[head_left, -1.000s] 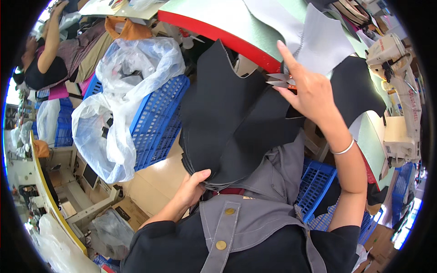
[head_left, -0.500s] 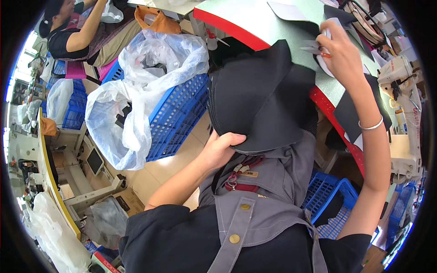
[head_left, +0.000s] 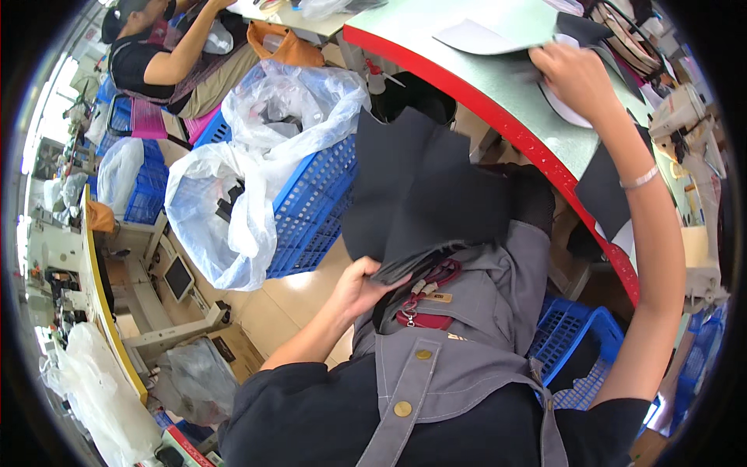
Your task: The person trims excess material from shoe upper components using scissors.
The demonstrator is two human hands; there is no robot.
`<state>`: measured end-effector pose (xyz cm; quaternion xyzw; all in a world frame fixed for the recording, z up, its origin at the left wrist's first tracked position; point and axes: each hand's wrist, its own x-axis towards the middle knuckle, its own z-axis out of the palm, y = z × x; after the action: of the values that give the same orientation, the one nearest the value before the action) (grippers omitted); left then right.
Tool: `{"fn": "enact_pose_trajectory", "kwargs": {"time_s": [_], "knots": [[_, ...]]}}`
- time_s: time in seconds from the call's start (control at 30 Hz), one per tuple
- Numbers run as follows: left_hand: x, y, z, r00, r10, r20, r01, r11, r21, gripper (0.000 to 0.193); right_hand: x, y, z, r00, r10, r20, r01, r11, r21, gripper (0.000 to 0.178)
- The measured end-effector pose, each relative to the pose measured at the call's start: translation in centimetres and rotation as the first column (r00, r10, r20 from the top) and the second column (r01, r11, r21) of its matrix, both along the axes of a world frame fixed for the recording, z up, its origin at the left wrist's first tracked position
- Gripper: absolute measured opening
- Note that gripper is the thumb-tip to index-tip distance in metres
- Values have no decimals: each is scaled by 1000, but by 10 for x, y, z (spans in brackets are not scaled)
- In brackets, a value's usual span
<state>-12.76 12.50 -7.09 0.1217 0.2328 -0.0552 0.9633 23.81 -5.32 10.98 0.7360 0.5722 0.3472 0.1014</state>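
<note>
My left hand [head_left: 359, 286] grips the lower edge of a stack of black fabric pieces [head_left: 420, 194] that rests on my lap over a grey apron [head_left: 467, 366]. My right hand [head_left: 576, 74] reaches up onto the green table with the red edge [head_left: 498, 101], its fingers pressed on a white cut piece [head_left: 564, 105] lying there. Whether it holds something small is hidden. Farther back on the table lies a light grey cut piece [head_left: 475, 37]. A bracelet sits on my right wrist.
A blue crate lined with a clear plastic bag [head_left: 257, 179] stands at my left. Another blue crate [head_left: 580, 342] sits under the table on my right. Another person [head_left: 167, 54] sits at the upper left. A sewing machine [head_left: 692, 156] stands at the far right.
My right hand has moved from above the black fabric up onto the table. The black stack has dropped lower onto my lap, with my left hand still gripping its edge.
</note>
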Motion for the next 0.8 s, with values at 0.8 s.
{"fn": "enact_pose_trajectory", "kwargs": {"time_s": [0.8], "knots": [[16,-63,24,985,-40,-170,122,853,507,40,-19,8,-3,994,106,-13,-105,954,-279,2]]}}
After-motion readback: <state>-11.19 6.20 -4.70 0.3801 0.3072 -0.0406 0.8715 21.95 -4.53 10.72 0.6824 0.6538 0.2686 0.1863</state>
